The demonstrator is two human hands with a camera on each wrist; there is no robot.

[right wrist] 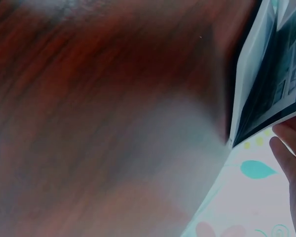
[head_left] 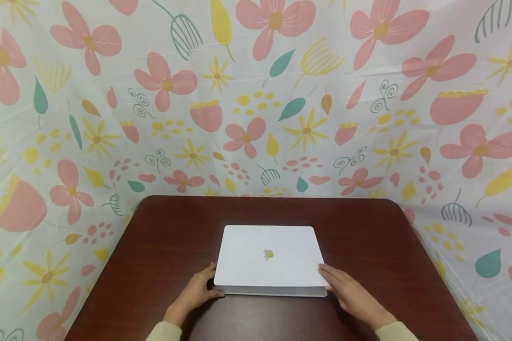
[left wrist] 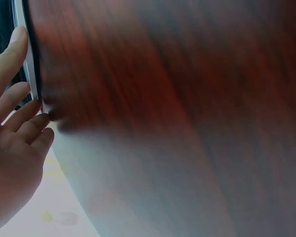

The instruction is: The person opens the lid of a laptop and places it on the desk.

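A silver laptop (head_left: pixel 256 241) with an apple logo lies on the table, its lid raised a little above the base (head_left: pixel 277 291). My left hand (head_left: pixel 196 288) is at its left side, thumb by the front corner and fingers along the edge. The left wrist view shows those fingers (left wrist: pixel 32 129) fairly straight beside the laptop's edge. At the lid's right edge, my right hand (head_left: pixel 353 294) holds the lid near its front corner. Through the gap, the right wrist view shows the dark screen or its reflection (right wrist: pixel 278 86); much of that hand is out of frame.
The dark reddish-brown wooden table (head_left: pixel 175 227) has rounded far corners. White cloth (head_left: pixel 247 85) printed with pink, yellow and green flowers and leaves hangs behind it and along both sides. Light-coloured sleeves (head_left: pixel 165 331) cover both forearms.
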